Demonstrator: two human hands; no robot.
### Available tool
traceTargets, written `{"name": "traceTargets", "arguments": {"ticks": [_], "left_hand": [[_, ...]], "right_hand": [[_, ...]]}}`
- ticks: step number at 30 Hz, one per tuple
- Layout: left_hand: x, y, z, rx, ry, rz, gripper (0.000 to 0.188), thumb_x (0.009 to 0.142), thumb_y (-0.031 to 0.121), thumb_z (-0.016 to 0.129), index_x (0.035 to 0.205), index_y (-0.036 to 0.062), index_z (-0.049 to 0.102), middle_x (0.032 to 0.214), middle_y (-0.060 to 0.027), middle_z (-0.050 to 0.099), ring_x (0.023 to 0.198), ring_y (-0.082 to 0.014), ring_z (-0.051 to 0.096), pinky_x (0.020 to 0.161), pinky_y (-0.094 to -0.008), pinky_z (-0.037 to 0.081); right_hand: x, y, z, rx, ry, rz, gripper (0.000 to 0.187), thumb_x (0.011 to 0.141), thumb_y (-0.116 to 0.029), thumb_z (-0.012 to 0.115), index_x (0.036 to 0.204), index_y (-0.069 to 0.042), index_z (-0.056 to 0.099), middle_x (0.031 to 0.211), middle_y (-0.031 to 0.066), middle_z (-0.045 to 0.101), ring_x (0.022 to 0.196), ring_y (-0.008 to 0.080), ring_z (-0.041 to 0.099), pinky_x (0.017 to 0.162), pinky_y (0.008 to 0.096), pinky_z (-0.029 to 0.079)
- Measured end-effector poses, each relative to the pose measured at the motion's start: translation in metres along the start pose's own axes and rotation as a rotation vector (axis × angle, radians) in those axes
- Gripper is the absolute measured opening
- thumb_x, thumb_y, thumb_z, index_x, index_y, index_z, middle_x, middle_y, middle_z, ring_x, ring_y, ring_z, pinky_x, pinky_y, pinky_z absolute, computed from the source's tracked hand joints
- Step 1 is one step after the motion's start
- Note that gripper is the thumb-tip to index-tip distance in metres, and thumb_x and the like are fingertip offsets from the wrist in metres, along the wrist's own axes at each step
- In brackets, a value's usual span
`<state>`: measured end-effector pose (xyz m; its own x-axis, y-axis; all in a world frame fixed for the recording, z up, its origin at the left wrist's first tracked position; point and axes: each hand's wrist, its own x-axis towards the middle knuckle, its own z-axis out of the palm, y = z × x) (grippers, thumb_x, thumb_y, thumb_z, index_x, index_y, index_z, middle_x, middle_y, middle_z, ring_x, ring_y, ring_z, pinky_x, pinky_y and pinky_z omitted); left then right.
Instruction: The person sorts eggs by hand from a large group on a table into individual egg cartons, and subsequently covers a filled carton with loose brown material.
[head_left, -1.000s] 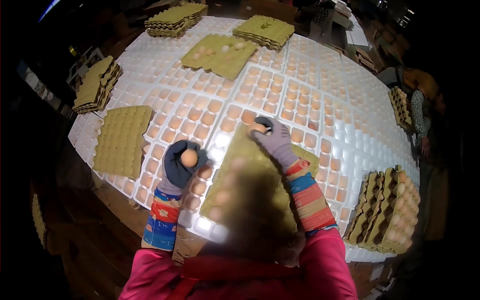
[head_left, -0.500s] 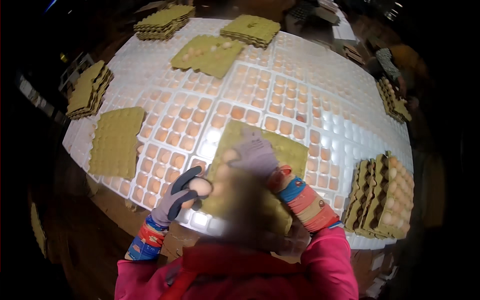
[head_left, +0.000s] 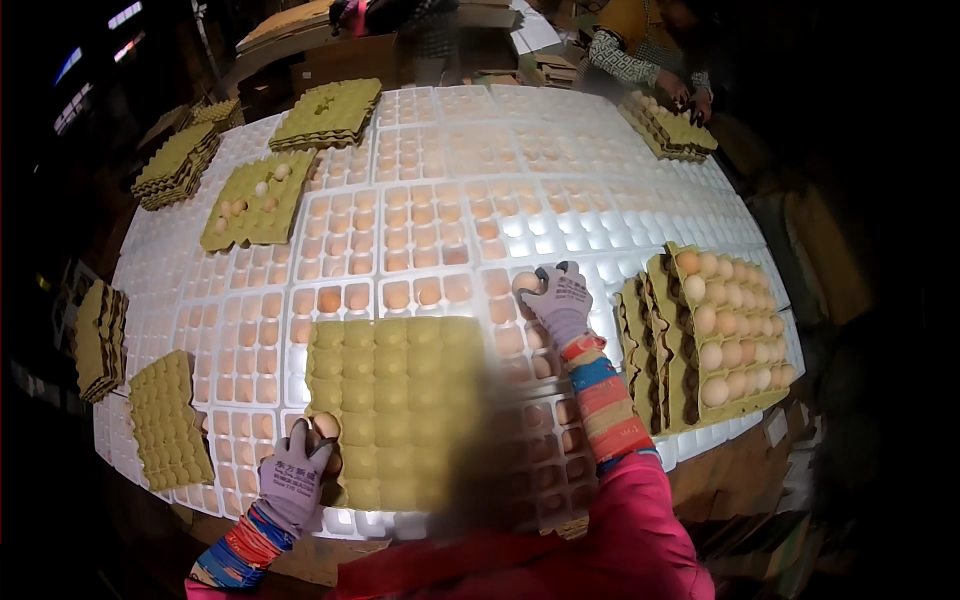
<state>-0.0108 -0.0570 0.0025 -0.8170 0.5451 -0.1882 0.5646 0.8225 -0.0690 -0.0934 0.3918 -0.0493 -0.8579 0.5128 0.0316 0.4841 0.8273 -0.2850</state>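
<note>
In the near middle a bare green-yellow egg tray [head_left: 395, 400] lies over white plastic egg trays [head_left: 410, 270] whose cells hold brown eggs. My left hand [head_left: 295, 475], in a grey glove with dark fingertips, curls around a brown egg [head_left: 325, 426] at the egg tray's left edge; another egg partly shows beneath it. Beyond the tray's right corner, my right hand [head_left: 562, 298], gloved alike, has its fingers on a pale brown egg [head_left: 525, 284] above a plastic cell. A dark blur covers the egg tray's right side.
Stacked egg trays full of eggs [head_left: 735, 330] lean at the right. An egg tray with a few eggs [head_left: 258, 200] and tray stacks [head_left: 325, 112] lie far left. At the far right, a co-worker's hands [head_left: 690, 95] are over another tray stack [head_left: 665, 128].
My view has swung right. My right hand has moved from the green-yellow egg tray to the plastic cells beyond it, and the eggs seen on that tray are gone. My left hand still holds eggs.
</note>
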Motion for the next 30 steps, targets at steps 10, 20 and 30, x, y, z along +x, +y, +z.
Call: {"name": "traceTargets", "arguments": {"ticks": [10, 20, 30], "left_hand": [[0.121, 0.01, -0.077, -1.074, 0.29, 0.039, 0.057, 0.058, 0.013, 0.084, 0.11, 0.0002, 0.065, 0.113, -0.0123, 0.062, 0.109, -0.0258, 0.059, 0.094, -0.0388, 0.047], [0.439, 0.185, -0.037, -0.12, 0.126, 0.163, 0.035, 0.081, 0.029, 0.069, 0.115, 0.0252, 0.065, 0.113, -0.0122, 0.059, 0.099, -0.0316, 0.063, 0.082, -0.0407, 0.053], [0.535, 0.201, -0.031, -0.529, 0.005, 0.164, 0.05, 0.083, 0.042, 0.064, 0.125, 0.0142, 0.062, 0.117, -0.0134, 0.065, 0.105, -0.0299, 0.064, 0.092, -0.0388, 0.05]], "right_hand": [[0.082, 0.048, 0.061, 0.334, 0.254, -0.1, 0.033, 0.089, -0.028, 0.056, 0.118, -0.014, 0.062, 0.111, 0.017, 0.061, 0.093, 0.0375, 0.064, 0.076, 0.0482, 0.051], [0.13, 0.056, 0.099, 0.768, 0.58, -0.285, 0.032, 0.086, -0.005, 0.052, 0.116, -0.005, 0.063, 0.102, 0.0163, 0.062, 0.097, 0.0375, 0.055, 0.086, 0.0475, 0.043], [0.131, 0.069, 0.089, 0.912, 0.504, -0.144, 0.031, 0.087, -0.004, 0.052, 0.116, 0.0, 0.061, 0.106, 0.0177, 0.063, 0.099, 0.0363, 0.058, 0.088, 0.0443, 0.046]]}}
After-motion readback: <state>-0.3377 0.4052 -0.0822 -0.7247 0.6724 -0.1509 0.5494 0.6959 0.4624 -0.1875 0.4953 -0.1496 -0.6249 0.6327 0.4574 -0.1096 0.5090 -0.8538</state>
